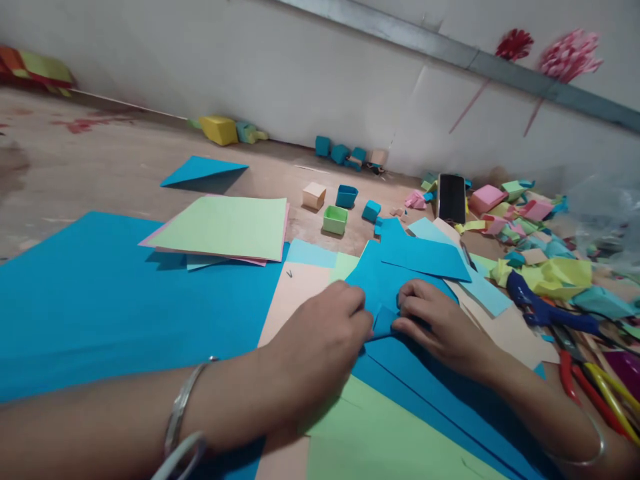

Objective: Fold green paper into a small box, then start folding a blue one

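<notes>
A small folded piece of blue paper (385, 321) is between my two hands, low over the blue sheets in the centre. My left hand (325, 333) is closed on its left end, the fingertips mostly hidden behind the knuckles. From the right, my right hand (435, 320) pinches the other side between thumb and curled fingers. Beneath them lie blue sheets (425, 380), a green sheet (380, 427) and peach paper (285, 300). A cut blue piece (425, 257) rests just behind my right hand.
Green and pink sheets (225, 227) lie on a large blue sheet (100, 300) at left. Small paper boxes (335, 219) stand behind. At right are a phone (451, 199), paper scraps (560, 273), a blue glue gun (540, 310) and red- and yellow-handled tools (600, 393).
</notes>
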The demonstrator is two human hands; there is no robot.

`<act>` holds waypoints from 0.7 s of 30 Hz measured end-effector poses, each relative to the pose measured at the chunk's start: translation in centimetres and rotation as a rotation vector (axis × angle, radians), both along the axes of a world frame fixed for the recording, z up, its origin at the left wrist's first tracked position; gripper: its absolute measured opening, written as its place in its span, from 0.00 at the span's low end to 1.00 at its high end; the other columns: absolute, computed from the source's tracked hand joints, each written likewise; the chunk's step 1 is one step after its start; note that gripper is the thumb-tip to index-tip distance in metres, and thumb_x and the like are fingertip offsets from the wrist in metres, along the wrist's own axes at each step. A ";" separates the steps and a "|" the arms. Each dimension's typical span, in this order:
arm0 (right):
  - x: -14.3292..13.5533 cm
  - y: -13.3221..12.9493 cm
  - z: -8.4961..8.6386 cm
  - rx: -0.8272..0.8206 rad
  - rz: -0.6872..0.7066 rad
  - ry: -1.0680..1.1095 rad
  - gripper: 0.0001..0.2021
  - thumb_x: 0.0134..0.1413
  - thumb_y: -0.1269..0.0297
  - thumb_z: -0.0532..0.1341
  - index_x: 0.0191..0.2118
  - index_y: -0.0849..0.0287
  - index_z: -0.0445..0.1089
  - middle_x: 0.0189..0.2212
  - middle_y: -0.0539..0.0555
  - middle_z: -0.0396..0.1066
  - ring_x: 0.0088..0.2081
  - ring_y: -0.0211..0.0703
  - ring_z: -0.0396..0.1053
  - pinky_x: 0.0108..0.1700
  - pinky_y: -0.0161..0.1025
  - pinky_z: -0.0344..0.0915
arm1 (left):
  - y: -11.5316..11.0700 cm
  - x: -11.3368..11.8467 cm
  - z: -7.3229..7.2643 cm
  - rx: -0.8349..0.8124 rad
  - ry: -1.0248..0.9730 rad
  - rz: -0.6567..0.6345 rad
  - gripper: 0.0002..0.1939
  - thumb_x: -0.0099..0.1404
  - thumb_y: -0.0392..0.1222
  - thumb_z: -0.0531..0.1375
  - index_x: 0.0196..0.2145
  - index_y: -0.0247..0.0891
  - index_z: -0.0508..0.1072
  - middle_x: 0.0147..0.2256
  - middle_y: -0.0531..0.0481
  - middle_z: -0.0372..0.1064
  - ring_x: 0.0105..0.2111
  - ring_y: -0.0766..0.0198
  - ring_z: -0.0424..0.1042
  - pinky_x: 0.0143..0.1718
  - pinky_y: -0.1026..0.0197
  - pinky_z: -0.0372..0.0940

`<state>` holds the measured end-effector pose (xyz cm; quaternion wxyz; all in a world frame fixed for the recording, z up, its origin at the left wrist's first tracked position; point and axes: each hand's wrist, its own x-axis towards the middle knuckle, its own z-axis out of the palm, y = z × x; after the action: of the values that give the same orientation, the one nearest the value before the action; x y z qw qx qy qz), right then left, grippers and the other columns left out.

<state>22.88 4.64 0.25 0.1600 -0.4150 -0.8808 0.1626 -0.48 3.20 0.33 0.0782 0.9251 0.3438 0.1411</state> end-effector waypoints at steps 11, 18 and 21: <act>-0.6 -0.6 -0.2 -0.023 -0.068 -0.015 0.11 0.62 0.63 0.55 0.28 0.58 0.58 0.32 0.54 0.60 0.34 0.43 0.59 0.35 0.43 0.60 | -0.9 0.1 -0.9 -0.011 0.041 -0.069 0.06 0.67 0.34 0.55 0.34 0.36 0.71 0.32 0.46 0.68 0.30 0.58 0.63 0.29 0.57 0.59; -0.7 -0.7 -0.6 -0.078 -0.105 0.010 0.12 0.63 0.63 0.54 0.28 0.58 0.57 0.32 0.54 0.58 0.33 0.42 0.59 0.35 0.43 0.60 | -1.0 -0.1 -0.9 0.087 0.046 -0.130 0.09 0.65 0.30 0.54 0.41 0.33 0.71 0.31 0.45 0.67 0.30 0.57 0.64 0.28 0.56 0.61; -0.7 -0.7 -0.6 -0.073 -0.108 0.004 0.11 0.63 0.64 0.54 0.28 0.58 0.57 0.32 0.54 0.58 0.33 0.42 0.59 0.35 0.42 0.60 | -1.0 0.0 -1.0 0.090 0.081 -0.137 0.11 0.63 0.29 0.55 0.43 0.32 0.71 0.31 0.46 0.67 0.29 0.57 0.63 0.27 0.55 0.61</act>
<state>22.15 3.98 -0.35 0.1552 -0.4674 -0.8500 0.1868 -0.48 2.17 -0.67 0.0322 0.9539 0.2761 0.1133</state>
